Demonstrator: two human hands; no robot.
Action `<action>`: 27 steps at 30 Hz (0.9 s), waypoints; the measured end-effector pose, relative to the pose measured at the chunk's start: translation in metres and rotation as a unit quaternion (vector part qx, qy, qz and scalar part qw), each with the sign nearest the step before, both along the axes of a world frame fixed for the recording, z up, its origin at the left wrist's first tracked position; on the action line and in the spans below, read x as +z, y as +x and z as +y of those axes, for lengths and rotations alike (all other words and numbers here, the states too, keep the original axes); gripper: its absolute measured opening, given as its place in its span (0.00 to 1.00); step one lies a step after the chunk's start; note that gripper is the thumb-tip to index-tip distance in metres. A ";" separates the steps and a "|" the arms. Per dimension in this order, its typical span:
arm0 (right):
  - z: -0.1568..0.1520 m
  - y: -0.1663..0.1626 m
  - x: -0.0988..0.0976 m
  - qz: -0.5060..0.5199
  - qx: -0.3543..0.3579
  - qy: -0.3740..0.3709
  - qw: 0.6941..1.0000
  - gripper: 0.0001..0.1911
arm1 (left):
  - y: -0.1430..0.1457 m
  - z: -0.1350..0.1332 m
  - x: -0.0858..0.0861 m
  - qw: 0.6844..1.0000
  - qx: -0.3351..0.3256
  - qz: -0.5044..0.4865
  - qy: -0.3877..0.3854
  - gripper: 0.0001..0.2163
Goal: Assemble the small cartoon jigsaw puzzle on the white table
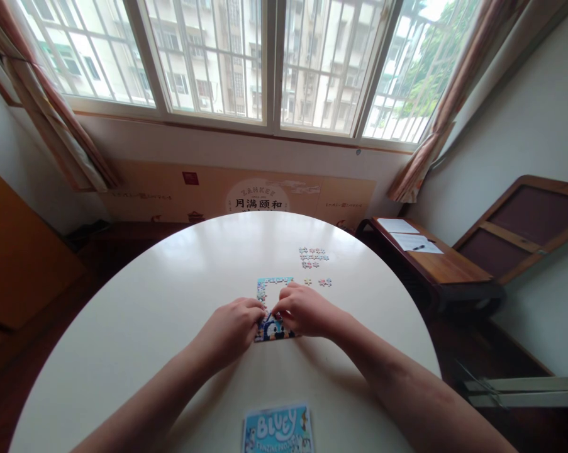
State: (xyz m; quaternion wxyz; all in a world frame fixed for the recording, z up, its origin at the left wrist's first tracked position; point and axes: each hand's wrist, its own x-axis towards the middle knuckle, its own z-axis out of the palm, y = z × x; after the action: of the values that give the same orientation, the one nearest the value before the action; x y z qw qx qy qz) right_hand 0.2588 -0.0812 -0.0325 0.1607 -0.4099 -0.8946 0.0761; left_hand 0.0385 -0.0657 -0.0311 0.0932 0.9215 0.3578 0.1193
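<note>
A partly assembled jigsaw puzzle (275, 331) lies on the white round table, its frame joined and its lower part filled with a blue cartoon figure. My left hand (240, 321) rests at the puzzle's left edge, fingers bent together over the border; whatever is under the fingertips is hidden. From the right, my right hand (305, 308) reaches over the puzzle with thumb and fingers pinched near its middle. A small piece may be between those fingertips, too small to make out. Several loose puzzle pieces (314, 257) sit in rows beyond the puzzle, to the right.
A blue "Bluey" card or booklet (278, 430) lies at the near side of the white table (170, 302). Right of the table, a wooden side table (453, 261) holds papers (414, 243) and a pen. Barred windows and a printed cardboard panel (208, 189) stand behind.
</note>
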 end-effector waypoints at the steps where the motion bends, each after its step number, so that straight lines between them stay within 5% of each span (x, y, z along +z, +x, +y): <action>1: 0.000 0.000 0.000 0.000 -0.001 0.001 1.000 0.10 | 0.000 0.000 0.000 1.000 0.006 -0.002 0.010 0.15; 7: 0.000 -0.003 -0.001 -0.017 -0.014 0.010 1.000 0.10 | -0.007 0.011 -0.003 0.991 0.092 -0.083 0.057 0.14; 18: -0.001 -0.008 -0.010 0.017 -0.050 0.042 0.998 0.09 | -0.023 0.049 -0.027 0.926 0.253 -0.273 -0.070 0.12; 23: 0.024 0.018 0.007 0.112 -0.238 0.054 0.963 0.14 | -0.021 0.044 -0.023 0.919 0.259 -0.288 -0.070 0.12; 27: 0.075 0.057 0.029 0.047 -0.380 -0.034 0.923 0.16 | -0.022 0.043 -0.022 0.921 0.255 -0.290 -0.058 0.12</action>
State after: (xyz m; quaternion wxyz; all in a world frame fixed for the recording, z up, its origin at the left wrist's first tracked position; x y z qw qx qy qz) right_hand 0.3157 -0.0061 -0.0030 0.2058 -0.7205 -0.6596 0.0586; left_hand 0.0168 -0.0228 -0.0529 0.2123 0.7175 0.5439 0.3799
